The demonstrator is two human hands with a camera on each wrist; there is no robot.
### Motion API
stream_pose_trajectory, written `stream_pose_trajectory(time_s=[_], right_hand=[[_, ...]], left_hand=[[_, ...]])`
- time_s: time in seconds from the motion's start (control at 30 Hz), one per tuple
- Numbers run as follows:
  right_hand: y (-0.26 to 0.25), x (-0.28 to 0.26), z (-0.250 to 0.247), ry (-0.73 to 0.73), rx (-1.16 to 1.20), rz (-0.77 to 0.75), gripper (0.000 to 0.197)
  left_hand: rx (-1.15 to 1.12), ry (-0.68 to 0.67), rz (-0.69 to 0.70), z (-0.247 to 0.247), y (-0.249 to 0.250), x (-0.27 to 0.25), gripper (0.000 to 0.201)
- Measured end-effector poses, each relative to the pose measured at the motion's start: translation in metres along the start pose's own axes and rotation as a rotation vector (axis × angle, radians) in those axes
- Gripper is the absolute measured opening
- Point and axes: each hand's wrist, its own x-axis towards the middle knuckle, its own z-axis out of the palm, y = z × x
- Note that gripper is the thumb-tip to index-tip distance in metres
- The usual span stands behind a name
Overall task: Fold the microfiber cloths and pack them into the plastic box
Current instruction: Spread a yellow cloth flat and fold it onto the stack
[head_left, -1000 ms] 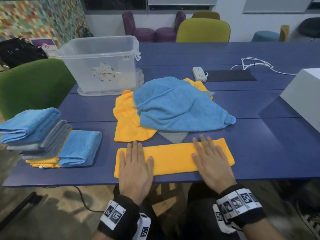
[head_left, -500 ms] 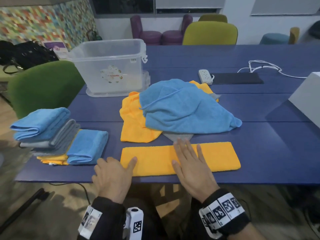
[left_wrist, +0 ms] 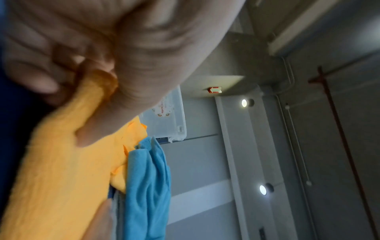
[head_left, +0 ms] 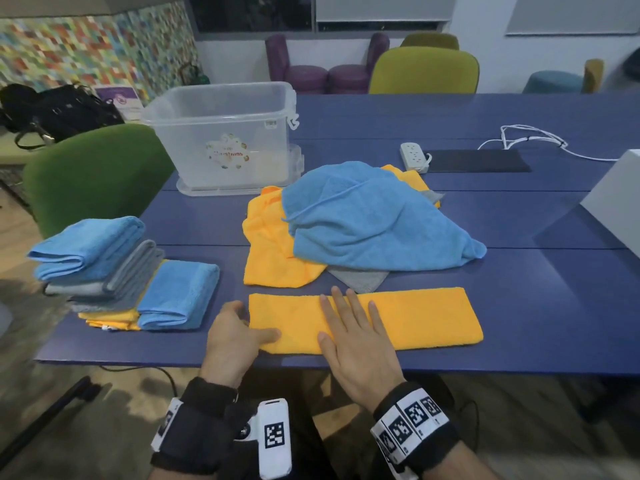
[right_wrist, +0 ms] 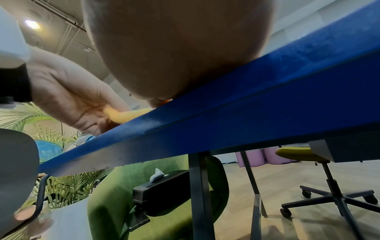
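A: What sits around the work spot on the blue table?

B: A loose heap lies at twelve o'clock from the hands: a big blue cloth draped over an unfolded orange cloth, with a grey cloth corner poking out below. At ten o'clock, near the table's left edge, stands a stack of folded cloths, blue and grey over orange, with one folded blue cloth leaning against it. The clear plastic box stands upright beyond, at eleven o'clock, on its lid. A white power strip, a dark mat and a white cable lie at one o'clock; a green chair stands at the table's left side.

A: Anything between the hands and the box?

B: The heap lies partly between them, a little right of the direct line.

A: And the cloth being worked?

B: The orange strip is folded into a long band along the near edge, long axis running nine to three o'clock, flat on the table.

A: The hands?

B: The left hand is at the strip's nine o'clock end, thumb on top and fingers curled at the edge; the left wrist view shows the end pinched. The right hand lies flat, fingers straight and spread, pressing on the strip left of its middle, fingertips toward twelve o'clock.
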Motion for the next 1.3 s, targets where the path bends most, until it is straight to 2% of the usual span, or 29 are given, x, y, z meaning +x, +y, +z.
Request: stream_pose_trajectory(time_s=[0.07,0.17,0.27,0.4,0.47,0.5,0.57,0.6,0.7,0.77,0.87,0.93,1.0,1.07,1.13,1.2,1.23,1.3], right_hand=[[-0.001,0.000,0.001,0.011,-0.008,0.007,0.061],[-0.002,0.001,0.003,0.030,-0.013,0.017,0.060],[-0.004,0.001,0.000,0.027,-0.033,0.019,0.059],[0.004,0.006,-0.007,-0.067,0.064,-0.036,0.060],[0.013,0.009,-0.016,-0.062,0.342,-0.069,0.052],[0.016,0.009,-0.024,0.005,0.518,-0.046,0.045],[0.021,0.009,-0.038,0.194,0.803,0.126,0.032],[0.022,0.009,-0.046,0.229,0.922,0.236,0.034],[0.021,0.008,-0.065,0.091,1.300,0.485,0.054],[0.021,0.007,-0.072,0.059,1.437,0.598,0.062],[0.024,0.010,-0.077,0.064,1.462,0.629,0.061],[0.027,0.013,-0.079,0.046,1.418,0.576,0.043],[0.031,0.015,-0.078,0.054,1.342,0.546,0.023],[0.037,0.017,-0.074,0.062,1.255,0.571,0.015],[0.046,0.017,-0.067,0.063,1.202,0.597,0.013],[0.051,0.017,-0.064,0.066,1.190,0.602,0.013],[0.053,0.016,-0.063,0.066,1.184,0.602,0.014],[0.056,0.015,-0.061,0.069,1.162,0.607,0.015]], left_hand=[[-0.228,-0.032,0.067,-0.002,0.003,-0.002,0.080],[-0.411,-0.015,0.194,-0.003,0.012,-0.008,0.058],[-0.421,-0.023,0.372,0.009,0.025,-0.016,0.048],[-0.263,-0.011,0.575,0.041,0.048,-0.025,0.049],[-0.195,-0.014,0.612,0.057,0.058,-0.030,0.053],[-0.158,-0.014,0.630,0.065,0.061,-0.032,0.056],[-0.097,-0.021,0.669,0.079,0.067,-0.035,0.058],[-0.083,-0.021,0.684,0.085,0.070,-0.037,0.056],[-0.064,-0.015,0.716,0.096,0.077,-0.040,0.051],[-0.019,-0.044,0.722,0.098,0.078,-0.040,0.056],[0.078,-0.075,0.715,0.102,0.072,-0.038,0.065],[0.101,-0.098,0.717,0.104,0.068,-0.040,0.065],[0.019,-0.159,0.692,0.104,0.064,-0.040,0.068],[-0.093,-0.220,0.655,0.100,0.059,-0.039,0.070],[-0.070,-0.148,0.697,0.097,0.051,-0.037,0.058],[0.093,0.030,0.844,0.099,0.041,-0.032,0.038],[0.186,0.069,0.906,0.103,0.036,-0.029,0.035],[0.352,0.021,0.944,0.114,0.028,-0.024,0.043]])
